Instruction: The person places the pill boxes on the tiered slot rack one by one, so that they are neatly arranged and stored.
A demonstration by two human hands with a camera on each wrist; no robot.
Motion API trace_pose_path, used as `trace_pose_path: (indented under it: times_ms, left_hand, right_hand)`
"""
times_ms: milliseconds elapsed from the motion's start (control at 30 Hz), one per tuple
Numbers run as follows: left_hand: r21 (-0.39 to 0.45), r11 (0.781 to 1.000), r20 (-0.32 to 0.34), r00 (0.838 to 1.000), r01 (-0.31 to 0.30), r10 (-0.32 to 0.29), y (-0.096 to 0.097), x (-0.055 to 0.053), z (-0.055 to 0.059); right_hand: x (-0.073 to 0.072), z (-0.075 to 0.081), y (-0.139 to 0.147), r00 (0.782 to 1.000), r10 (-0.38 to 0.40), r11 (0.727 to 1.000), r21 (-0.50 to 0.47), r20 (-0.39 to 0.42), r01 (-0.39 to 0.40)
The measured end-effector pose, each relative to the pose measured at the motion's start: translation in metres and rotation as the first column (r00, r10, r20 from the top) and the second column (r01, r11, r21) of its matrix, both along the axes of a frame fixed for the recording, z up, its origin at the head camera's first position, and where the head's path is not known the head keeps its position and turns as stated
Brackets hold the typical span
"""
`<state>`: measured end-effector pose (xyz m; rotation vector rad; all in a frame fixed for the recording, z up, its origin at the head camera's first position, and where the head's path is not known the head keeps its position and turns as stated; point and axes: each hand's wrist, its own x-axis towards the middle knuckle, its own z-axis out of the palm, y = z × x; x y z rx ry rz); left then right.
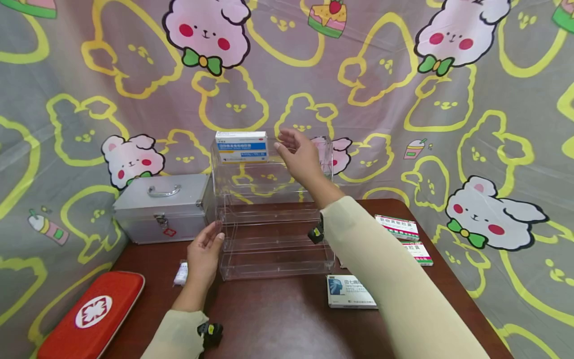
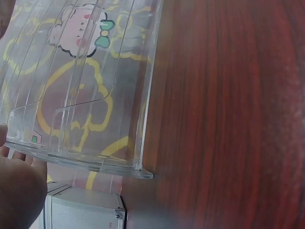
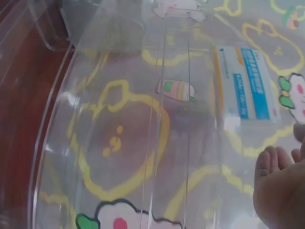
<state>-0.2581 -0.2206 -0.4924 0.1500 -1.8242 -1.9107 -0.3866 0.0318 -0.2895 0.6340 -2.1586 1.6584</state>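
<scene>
A clear plastic tiered display rack (image 1: 278,271) stands on the table. On its top tier, at the left end, a white medicine box with blue bands (image 1: 241,147) stands upright. My right hand (image 1: 301,158) is raised over the top tier just right of that box, fingers loosely bent and nothing in them; the right wrist view shows a gap between fingers and box. Low at the rack's left side, my left hand (image 1: 204,252) holds the side wall, thumb toward the front edge and fingers outside, as the left wrist view (image 2: 21,186) shows the hand.
A silver metal case (image 1: 161,209) stands left of the rack, with a red first-aid pouch (image 1: 96,314) nearer. A small white packet (image 1: 181,273) lies beside my left hand. Right of the rack lie a white-and-teal box (image 1: 350,291) and red-and-green boxes (image 1: 396,227), partly behind my sleeve.
</scene>
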Motion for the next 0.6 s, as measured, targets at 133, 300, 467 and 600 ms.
trace_pose_path:
  times_ms: [133,300,467,600]
  left_hand:
    - [-0.005,1.0,0.019,1.0,0.002,-0.002,0.001,0.0,0.001]
    - [-0.02,1.0,0.038,0.999,0.005,-0.004,-0.001,-0.001,0.001]
    - [-0.015,1.0,0.032,0.999,-0.001,0.002,-0.003,-0.004,-0.001]
    - [-0.021,1.0,0.021,1.0,0.002,-0.002,-0.005,-0.007,-0.002]
  right_hand:
    - [0.017,-0.012,0.038,0.995,0.077,0.997,0.004,-0.06,-0.077]
    - [0.043,-0.038,0.093,0.984,0.175,0.984,0.045,-0.015,-0.174]
    - [0.073,-0.084,0.153,0.982,0.172,0.975,0.124,0.083,-0.182]
    - [0.096,-0.13,0.194,0.975,0.157,0.97,0.163,0.154,-0.182]
